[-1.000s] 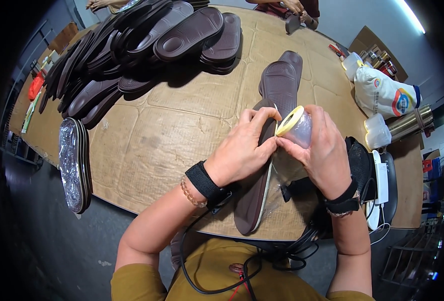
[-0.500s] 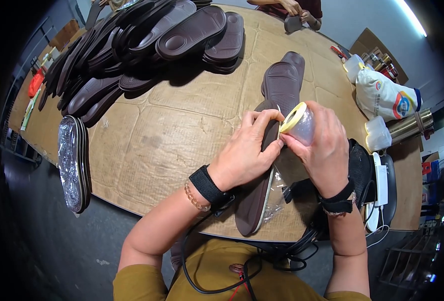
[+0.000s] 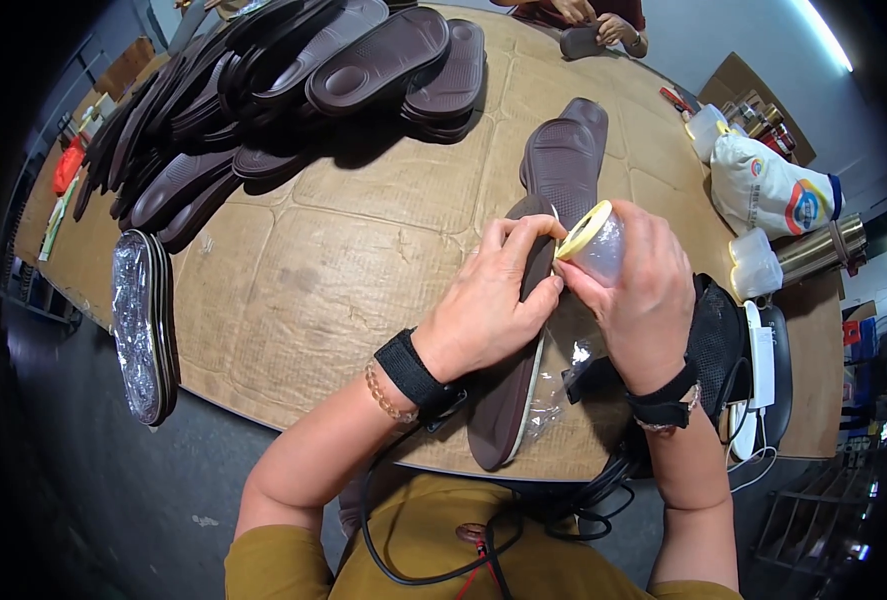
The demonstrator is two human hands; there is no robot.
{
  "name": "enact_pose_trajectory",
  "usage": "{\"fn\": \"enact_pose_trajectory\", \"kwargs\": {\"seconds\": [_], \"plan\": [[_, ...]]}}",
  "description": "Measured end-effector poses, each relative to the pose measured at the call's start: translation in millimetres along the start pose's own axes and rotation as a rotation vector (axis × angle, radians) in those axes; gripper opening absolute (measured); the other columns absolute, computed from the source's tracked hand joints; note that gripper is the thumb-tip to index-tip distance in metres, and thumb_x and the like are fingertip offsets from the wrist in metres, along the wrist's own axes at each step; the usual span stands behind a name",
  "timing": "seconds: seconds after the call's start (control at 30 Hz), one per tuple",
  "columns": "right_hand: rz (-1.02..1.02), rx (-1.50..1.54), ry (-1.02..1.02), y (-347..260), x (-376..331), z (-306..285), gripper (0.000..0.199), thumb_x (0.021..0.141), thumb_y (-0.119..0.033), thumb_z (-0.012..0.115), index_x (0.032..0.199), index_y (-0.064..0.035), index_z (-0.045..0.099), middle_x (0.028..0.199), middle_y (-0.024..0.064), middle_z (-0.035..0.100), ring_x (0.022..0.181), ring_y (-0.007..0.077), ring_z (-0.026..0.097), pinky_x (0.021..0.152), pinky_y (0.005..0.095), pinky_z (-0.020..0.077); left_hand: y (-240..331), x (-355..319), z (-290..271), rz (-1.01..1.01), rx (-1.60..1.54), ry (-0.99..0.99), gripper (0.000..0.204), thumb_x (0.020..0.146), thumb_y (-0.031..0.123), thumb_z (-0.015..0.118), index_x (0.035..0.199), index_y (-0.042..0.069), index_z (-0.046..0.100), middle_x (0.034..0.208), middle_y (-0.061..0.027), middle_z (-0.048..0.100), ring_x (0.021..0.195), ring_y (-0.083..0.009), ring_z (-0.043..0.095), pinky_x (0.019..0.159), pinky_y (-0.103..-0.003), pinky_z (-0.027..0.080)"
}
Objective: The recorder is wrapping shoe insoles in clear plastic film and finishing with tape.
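Observation:
My left hand (image 3: 498, 290) grips a dark brown shoe sole (image 3: 508, 410) with a pale edge, its fingers over the far end and the thumb toward my right hand. The sole stands tilted near the table's front edge. My right hand (image 3: 648, 300) is closed around a translucent plastic piece with a yellow ring-shaped rim (image 3: 585, 232). That rim sits right beside the sole's edge, and the fingertips of both hands almost meet there. Crinkly clear film (image 3: 553, 400) shows along the sole's right side. Just beyond my hands lie more brown soles (image 3: 565, 155), overlapping.
A large pile of brown soles (image 3: 383, 62) covers the far left. At the left edge, a stack has a shiny film-like top (image 3: 135, 330). To the right are a white bag (image 3: 763, 185), a metal cylinder (image 3: 818, 252) and a black mesh item (image 3: 715, 330). Another person's hands (image 3: 603, 28) work opposite.
Both hands keep their hold, with my right hand shifting only slightly. Across the table, the other person's dark piece has turned and moved a little.

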State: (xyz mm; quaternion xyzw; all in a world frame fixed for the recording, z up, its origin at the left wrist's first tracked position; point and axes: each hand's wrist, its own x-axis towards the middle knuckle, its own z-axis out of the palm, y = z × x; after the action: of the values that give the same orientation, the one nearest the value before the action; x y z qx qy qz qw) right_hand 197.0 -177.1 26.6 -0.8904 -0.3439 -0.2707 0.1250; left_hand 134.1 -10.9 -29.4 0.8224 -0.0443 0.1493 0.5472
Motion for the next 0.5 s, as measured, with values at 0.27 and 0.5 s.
{"fn": "enact_pose_trajectory", "kwargs": {"seconds": [0.27,0.5], "plan": [[0.013,0.112,-0.032,12,-1,8,0.070,0.076,-0.037,0.090,0.131,-0.0056,0.059,0.109,0.0153,0.065,0.101,0.0357,0.066,0.087,0.0460,0.0523,4,4,-4,-0.056,0.019,0.003,0.043,0.097,0.024,0.063,0.136,0.009,0.053,0.126,-0.0200,0.056,0.123,-0.0372,0.054,0.108,-0.043,0.045],[-0.003,0.198,-0.074,21,1,9,0.075,0.079,-0.045,0.088,0.134,-0.0038,0.059,0.112,0.0171,0.065,0.103,0.0386,0.066,0.088,0.0478,0.0527,4,6,-4,-0.036,0.015,0.021,0.038,0.098,0.025,0.065,0.132,0.010,0.055,0.119,-0.0199,0.058,0.120,-0.0377,0.054,0.106,-0.044,0.046]]}}
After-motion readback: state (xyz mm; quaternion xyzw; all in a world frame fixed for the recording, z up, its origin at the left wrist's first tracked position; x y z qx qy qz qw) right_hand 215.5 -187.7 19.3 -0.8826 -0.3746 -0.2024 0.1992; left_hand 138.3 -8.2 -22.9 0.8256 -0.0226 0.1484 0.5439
